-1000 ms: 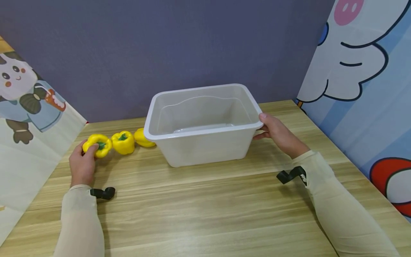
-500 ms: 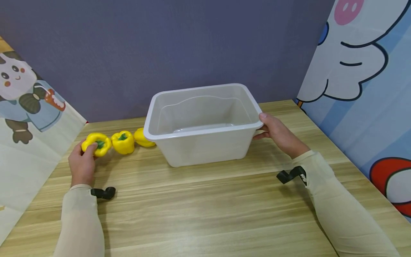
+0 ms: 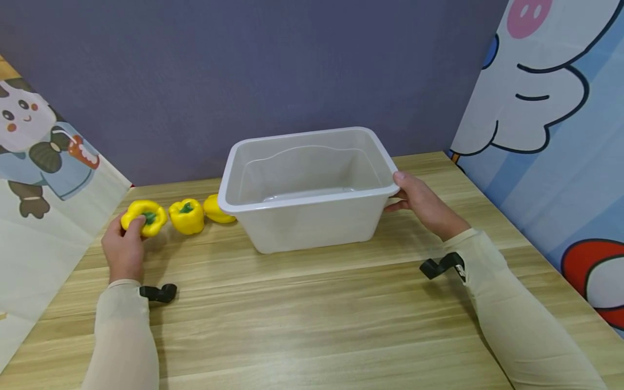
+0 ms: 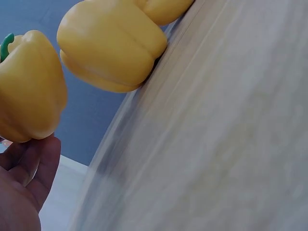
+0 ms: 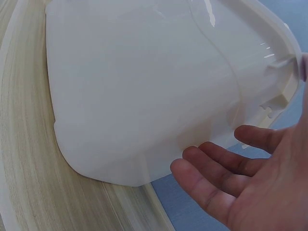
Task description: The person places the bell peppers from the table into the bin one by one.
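Observation:
My left hand (image 3: 124,250) holds a yellow bell pepper (image 3: 145,207) at the left of the table, its thumb by the green stem. In the left wrist view, fingers lie under the base of that pepper (image 4: 31,91). Just right of it stands a second yellow bell pepper (image 3: 187,219). A third yellow pepper (image 3: 218,210) is partly hidden behind a white plastic bin (image 3: 312,226). My right hand (image 3: 429,206) grips the bin's right end, thumb on the rim. In the right wrist view, the fingers (image 5: 202,187) reach along the outer wall below the rim.
The bin stands upright on the wooden table (image 3: 292,314), near the dark blue back panel (image 3: 273,70). Cartoon-printed panels flank the table at left and right. A black wrist mount (image 3: 158,293) sits on the left sleeve, another (image 3: 442,264) on the right.
My left hand has shifted slightly left with the yellow bell pepper, widening the gap to the second pepper. The bin and my right hand stay where they were.

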Demonstrator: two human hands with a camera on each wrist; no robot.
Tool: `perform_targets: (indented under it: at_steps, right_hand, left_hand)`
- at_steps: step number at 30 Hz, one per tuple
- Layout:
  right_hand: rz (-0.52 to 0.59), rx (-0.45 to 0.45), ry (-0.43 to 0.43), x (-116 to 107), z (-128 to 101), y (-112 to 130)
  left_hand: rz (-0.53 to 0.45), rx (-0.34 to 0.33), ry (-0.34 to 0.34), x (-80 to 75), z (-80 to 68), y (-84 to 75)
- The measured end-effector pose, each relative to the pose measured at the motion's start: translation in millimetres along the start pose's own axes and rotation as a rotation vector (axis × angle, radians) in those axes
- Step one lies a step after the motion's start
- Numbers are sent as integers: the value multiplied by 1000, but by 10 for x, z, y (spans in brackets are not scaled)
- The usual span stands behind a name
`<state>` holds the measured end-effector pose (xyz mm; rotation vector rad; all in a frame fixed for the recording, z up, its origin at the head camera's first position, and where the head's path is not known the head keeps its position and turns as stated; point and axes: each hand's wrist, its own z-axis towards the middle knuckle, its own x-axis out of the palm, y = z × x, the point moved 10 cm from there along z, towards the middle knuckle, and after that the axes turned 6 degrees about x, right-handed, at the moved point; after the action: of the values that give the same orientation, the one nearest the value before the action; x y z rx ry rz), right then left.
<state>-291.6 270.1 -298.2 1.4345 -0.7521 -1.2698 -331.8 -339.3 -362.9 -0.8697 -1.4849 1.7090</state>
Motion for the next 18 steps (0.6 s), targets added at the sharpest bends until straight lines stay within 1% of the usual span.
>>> perform_targets:
  at_steps: [9, 14, 18]
  right_hand:
    - [-4, 3, -4, -5, 3, -4]
    - [-7, 3, -3, -6, 4, -7]
    - [-6, 2, 0, -2, 4, -6]
  left_hand:
    - [9, 22, -9, 12, -6, -16]
    - [-13, 43, -35, 0, -21, -48]
    - [-1, 39, -40, -6, -28, -41]
